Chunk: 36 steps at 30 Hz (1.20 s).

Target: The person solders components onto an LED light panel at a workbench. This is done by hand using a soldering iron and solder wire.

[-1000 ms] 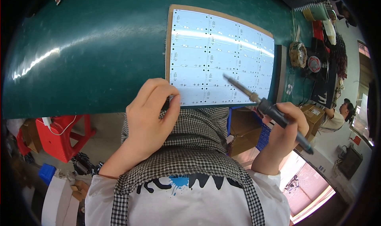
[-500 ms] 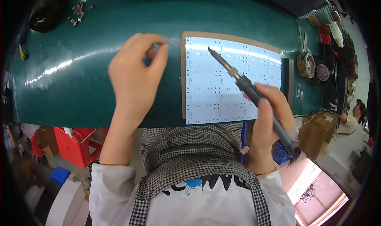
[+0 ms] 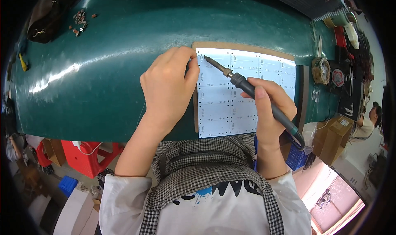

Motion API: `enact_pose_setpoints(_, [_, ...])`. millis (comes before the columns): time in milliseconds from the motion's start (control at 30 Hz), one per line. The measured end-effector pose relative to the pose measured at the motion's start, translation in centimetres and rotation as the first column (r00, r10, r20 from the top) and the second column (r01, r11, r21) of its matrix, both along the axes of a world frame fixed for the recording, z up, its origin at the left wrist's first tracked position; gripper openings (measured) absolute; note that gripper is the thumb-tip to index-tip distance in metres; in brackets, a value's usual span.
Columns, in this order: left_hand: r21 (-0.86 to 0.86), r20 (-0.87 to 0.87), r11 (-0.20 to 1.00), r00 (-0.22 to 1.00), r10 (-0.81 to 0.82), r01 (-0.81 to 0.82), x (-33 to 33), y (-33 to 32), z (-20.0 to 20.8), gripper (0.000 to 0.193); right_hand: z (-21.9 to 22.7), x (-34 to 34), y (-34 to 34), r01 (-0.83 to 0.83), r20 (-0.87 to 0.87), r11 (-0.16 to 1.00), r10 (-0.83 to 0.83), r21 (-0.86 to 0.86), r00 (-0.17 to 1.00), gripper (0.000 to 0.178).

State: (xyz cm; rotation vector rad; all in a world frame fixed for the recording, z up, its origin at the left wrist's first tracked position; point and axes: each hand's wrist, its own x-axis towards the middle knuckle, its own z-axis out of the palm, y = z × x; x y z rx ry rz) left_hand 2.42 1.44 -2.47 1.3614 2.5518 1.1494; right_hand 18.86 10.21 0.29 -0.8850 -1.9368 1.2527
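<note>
A white circuit board panel (image 3: 214, 107) with rows of small dark holes and markings lies on a brown backing board (image 3: 195, 119). My right hand (image 3: 270, 111) grips a soldering iron (image 3: 243, 83) by its dark handle. The iron's tip is at the panel's upper left corner; whether it touches cannot be made out. Beside that corner, my left hand (image 3: 171, 82) is closed in a pinch on thin solder wire (image 3: 142, 113). The wire's short end points toward the iron's tip, and its tail hangs below the hand.
On the green table (image 3: 95, 95) sit small loose parts (image 3: 79, 20) and a dark bag (image 3: 41, 22) at the far left. A dark bar (image 3: 302, 90) and a tape roll (image 3: 320, 70) are on the right. A red stool (image 3: 84, 156) stands below the table's edge.
My left hand has moved right to the panel's upper left corner with the wire. The iron's tip has shifted left and down to the same corner. The view has shifted slightly.
</note>
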Motion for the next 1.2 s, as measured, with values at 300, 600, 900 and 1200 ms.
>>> enact_pose_setpoints(300, [-0.029,-0.055,0.999,0.998,-0.018,0.016,0.3,0.1,-0.3,0.006,-0.2,0.2,0.2,-0.028,0.019,0.999,0.027,0.027,0.999,0.013])
enact_pose_setpoints(600, [-0.045,-0.006,0.998,0.999,-0.044,0.044,0.4,0.0,-0.3,0.004,0.0,0.5,-0.4,-0.045,0.02,0.998,0.046,-0.046,0.999,0.014])
enact_pose_setpoints(900, [-0.059,0.225,0.998,0.974,-0.024,0.039,0.5,-1.0,0.9,0.006,0.0,1.5,-0.9,-0.048,-0.022,0.999,0.048,-0.007,0.999,0.015])
enact_pose_setpoints(1200, [0.049,0.219,0.998,0.975,-0.041,0.031,0.6,-0.7,0.5,0.004,-0.3,0.7,-0.5,-0.04,0.016,0.997,0.041,-0.063,0.999,0.015])
